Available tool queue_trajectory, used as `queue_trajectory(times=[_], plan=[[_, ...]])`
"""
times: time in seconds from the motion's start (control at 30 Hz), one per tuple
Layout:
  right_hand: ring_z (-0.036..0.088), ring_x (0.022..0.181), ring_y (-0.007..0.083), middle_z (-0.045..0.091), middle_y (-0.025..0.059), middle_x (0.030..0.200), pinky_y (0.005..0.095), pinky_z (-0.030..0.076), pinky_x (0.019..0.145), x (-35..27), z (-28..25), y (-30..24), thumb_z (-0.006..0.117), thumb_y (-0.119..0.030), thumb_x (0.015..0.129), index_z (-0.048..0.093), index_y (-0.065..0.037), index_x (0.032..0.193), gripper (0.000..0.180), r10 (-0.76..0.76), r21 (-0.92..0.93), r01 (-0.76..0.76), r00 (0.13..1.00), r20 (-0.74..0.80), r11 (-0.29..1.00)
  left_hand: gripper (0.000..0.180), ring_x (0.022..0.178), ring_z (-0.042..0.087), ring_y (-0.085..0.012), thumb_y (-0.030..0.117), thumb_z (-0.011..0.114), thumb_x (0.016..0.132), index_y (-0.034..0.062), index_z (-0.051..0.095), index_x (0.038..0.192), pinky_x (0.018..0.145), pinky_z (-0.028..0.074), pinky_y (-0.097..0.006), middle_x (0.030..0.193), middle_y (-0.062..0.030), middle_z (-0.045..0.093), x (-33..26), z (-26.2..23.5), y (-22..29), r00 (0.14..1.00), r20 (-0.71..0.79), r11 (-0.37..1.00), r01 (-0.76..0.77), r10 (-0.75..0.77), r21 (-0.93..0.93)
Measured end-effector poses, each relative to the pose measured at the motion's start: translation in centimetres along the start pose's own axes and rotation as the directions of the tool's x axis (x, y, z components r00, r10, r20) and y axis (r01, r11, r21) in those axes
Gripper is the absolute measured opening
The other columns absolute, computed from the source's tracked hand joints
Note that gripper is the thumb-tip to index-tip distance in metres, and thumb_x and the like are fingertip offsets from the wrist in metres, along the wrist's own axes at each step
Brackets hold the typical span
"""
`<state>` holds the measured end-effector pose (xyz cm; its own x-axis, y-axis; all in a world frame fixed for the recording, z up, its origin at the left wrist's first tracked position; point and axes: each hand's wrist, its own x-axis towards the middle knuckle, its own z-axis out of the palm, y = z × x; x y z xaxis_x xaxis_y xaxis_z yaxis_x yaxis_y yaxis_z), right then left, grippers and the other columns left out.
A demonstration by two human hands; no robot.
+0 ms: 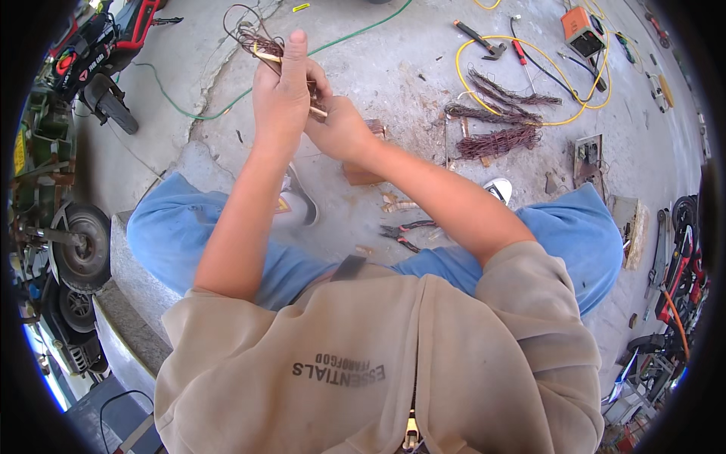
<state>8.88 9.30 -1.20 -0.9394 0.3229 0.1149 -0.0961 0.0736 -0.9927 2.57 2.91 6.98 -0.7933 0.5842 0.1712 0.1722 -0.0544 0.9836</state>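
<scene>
Out in front of me, my left hand [280, 106] is wrapped round a loose bundle of thin brown wire [253, 38], its thumb pointing up. Pale yellowish strips lie among the wires, and loose loops stick out past the fingers at the far left. Close against it, my right hand [342, 135] has its fingers closed on the lower end of the same bundle, where a brownish piece shows between the hands. Much of what they grip is hidden by the fingers. Below the right hand, a reddish-brown block [363, 174] sits on the concrete.
Several bundles of brown wire [499, 142] lie at the right. Beyond them are a hammer [476, 38], a red-handled screwdriver [520, 53], a yellow cable [459, 64] and an orange box [582, 32]. Pliers [404, 231] lie between my feet. A green hose [355, 38] crosses the floor.
</scene>
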Motion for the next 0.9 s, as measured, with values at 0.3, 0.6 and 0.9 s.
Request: queue_trajectory(times=[0.3,0.6,0.9], plan=[[0.054,0.065,0.0162,0.061,0.007,0.077,0.0305,0.045,0.06,0.0,-1.4,-2.9,0.061,-0.017,0.089,0.061,-0.001,0.093,0.016,0.178,0.08,-0.239,0.873,0.453,0.968,0.05,0.041,0.029,-0.0076,0.055,0.047,0.097,0.0137,0.035,0.071,0.039,0.021,-0.026,0.05,0.002,0.033,0.3,0.0,-0.2,0.938,0.278,0.979,0.2,-0.205,0.045],[0.059,0.081,0.0221,0.062,0.0117,0.09,0.0346,0.047,0.071,2.2,-1.2,0.5,0.069,-0.015,0.08,0.054,0.002,0.104,0.033,0.16,0.057,-0.199,0.902,0.4,0.978,0.046,0.086,0.058,-0.0118,0.045,0.056,0.095,0.0023,0.067,0.107,0.08,0.047,-0.027,0.095,-0.0111,0.065,0.9,-3.2,-6.3,0.969,0.219,0.919,0.023,-0.118,0.395],[0.062,0.099,0.0367,0.063,0.0213,0.103,0.042,0.049,0.087,1.4,0.5,6.6,0.065,-0.012,0.078,0.054,0.003,0.114,0.041,-0.045,-0.192,0.13,0.918,0.394,0.973,0.047,0.102,0.06,-0.0163,0.035,0.062,0.094,0.0017,0.055,0.126,0.087,0.047,-0.03,0.103,-0.0096,0.065,-6.7,-4.0,-16.8,0.948,-0.231,0.968,0.242,-0.219,0.073]])
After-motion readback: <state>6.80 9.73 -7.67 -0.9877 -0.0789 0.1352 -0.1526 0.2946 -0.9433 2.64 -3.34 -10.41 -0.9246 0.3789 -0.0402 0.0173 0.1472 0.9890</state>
